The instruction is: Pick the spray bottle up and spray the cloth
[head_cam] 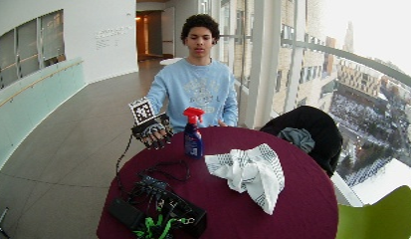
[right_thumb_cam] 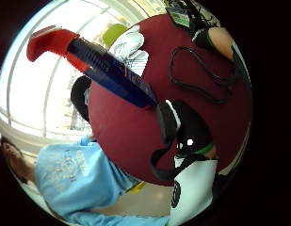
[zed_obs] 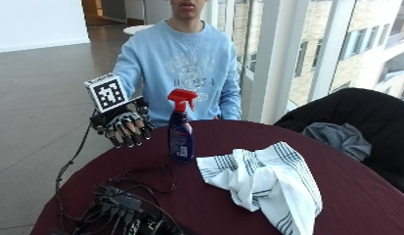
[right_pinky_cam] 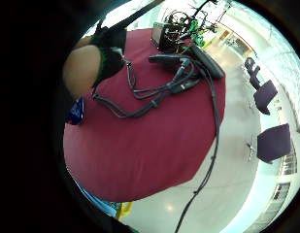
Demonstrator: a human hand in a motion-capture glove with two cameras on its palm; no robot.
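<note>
Big windows and a long hallway behind, and a round counter [zed_obs: 358, 196] with a maroon cover in the middle of it all. From the outside view, the spray bottle [zed_obs: 181, 132] stands upright, well in from the counter's edge on the person's side, red trigger head on top. The striped cloth [zed_obs: 266, 178] lies crumpled just beside it, toward the middle of the counter, not touching as far as I can tell. The gloved right hand [zed_obs: 125, 126] hovers over the counter's edge near the bottle, fingers [zed_obs: 131, 139] relaxed, pointing down and holding nothing. A tangle of cables and boxes [zed_obs: 123, 208] sits at the near edge. Wide outside view shows the same layout, with a black chair with a grey garment on it behind the counter. Thumb side palm view has the bottle close to the palm, cloth beyond it. Little finger side view mostly shows maroon counter and cables. So I'd say it's the reach step, nothing grabbed yet. Next move probably needs the hand to slide over, wrap the bottle's neck, then aim the nozzle at the cloth.
</note>
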